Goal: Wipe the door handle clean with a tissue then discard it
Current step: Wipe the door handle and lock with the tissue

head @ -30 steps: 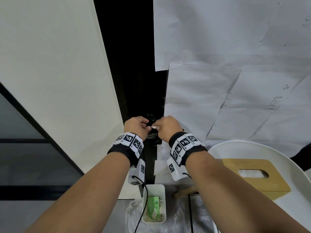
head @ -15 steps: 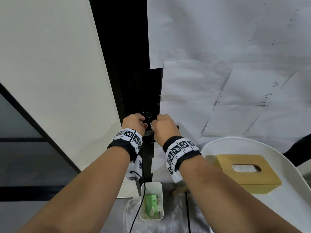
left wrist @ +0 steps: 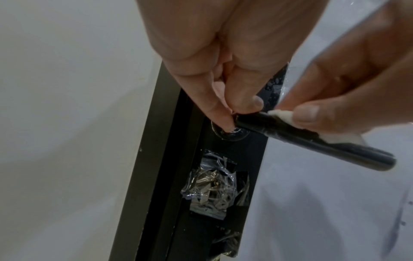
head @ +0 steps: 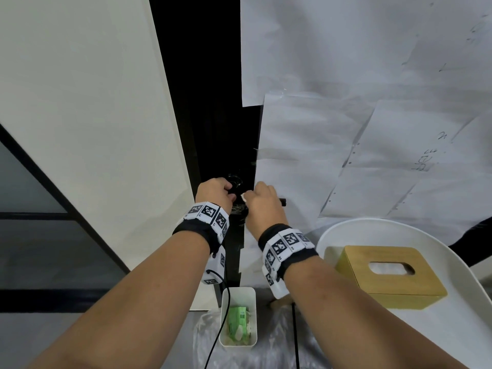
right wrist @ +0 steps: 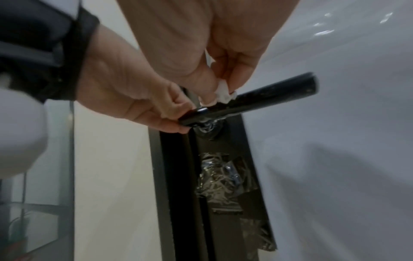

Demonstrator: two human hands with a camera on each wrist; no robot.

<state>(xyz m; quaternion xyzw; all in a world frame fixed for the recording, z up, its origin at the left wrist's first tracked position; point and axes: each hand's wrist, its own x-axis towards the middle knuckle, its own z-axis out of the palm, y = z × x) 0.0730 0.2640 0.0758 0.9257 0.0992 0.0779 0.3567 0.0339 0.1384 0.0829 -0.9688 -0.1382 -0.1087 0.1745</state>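
Observation:
The black lever door handle (left wrist: 312,143) sticks out from the dark door edge, and its tip (head: 282,202) shows beside my right hand. My left hand (left wrist: 236,113) pinches the handle's pivot end between thumb and fingers. My right hand (right wrist: 220,98) pinches a small wad of white tissue (right wrist: 224,94) and presses it on the top of the handle (right wrist: 268,95), close to the left fingers. In the head view the two hands (head: 221,190) (head: 255,198) sit side by side over the handle, with a bit of tissue (head: 243,197) between them.
Crumpled clear tape covers the lock area (left wrist: 214,185) below the handle. A white bin (head: 238,318) with a green packet stands on the floor under my wrists, on a plastic sheet. A wooden tissue box (head: 388,275) rests on the white round table (head: 466,302) at right. Paper sheets cover the door.
Both hands stay on the handle. The right hand with the tissue has shifted slightly along it, and the head view has drifted a little.

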